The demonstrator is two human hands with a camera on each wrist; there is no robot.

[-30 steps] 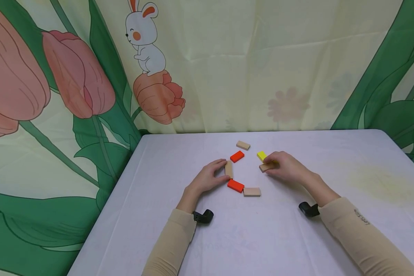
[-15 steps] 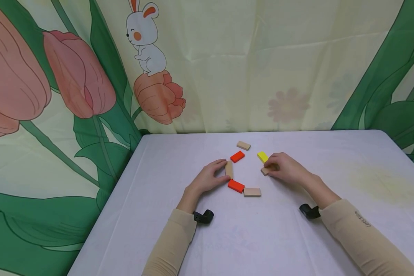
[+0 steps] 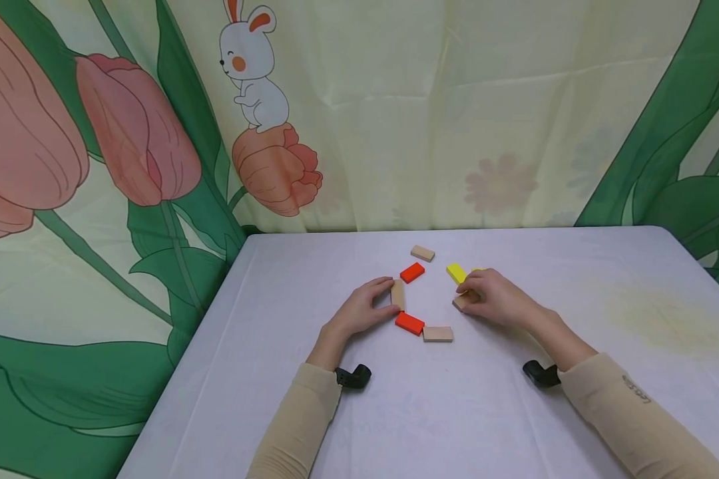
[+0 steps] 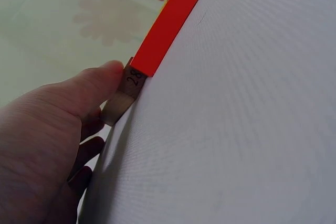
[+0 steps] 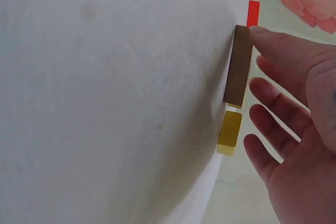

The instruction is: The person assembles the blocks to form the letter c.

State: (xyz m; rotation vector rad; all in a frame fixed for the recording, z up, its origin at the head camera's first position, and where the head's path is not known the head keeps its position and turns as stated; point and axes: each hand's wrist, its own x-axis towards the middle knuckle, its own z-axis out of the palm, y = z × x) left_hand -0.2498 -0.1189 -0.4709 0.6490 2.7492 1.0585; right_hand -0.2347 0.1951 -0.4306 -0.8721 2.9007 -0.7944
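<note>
My left hand spans a plain wooden block, with the thumb at its near end and fingertips at its far end. In the left wrist view, the thumb touches this block, which bears the number 28. A red block adjoins it. Across from it, my right hand pinches another plain wooden block at the table surface, partly covered by the fingers. A yellow block lies just beyond those fingertips. Behind the knuckles shows a sliver of a second yellow block.
A red block and a plain block lie farther back. Nearer lie another red block and a plain block, end to end. The blocks form a loose ring on the white-covered table. A printed curtain hangs behind.
The right hand has shifted slightly toward the person with its wooden block, away from the front yellow block. The second yellow block now peeks out behind it. My left hand stays put.
</note>
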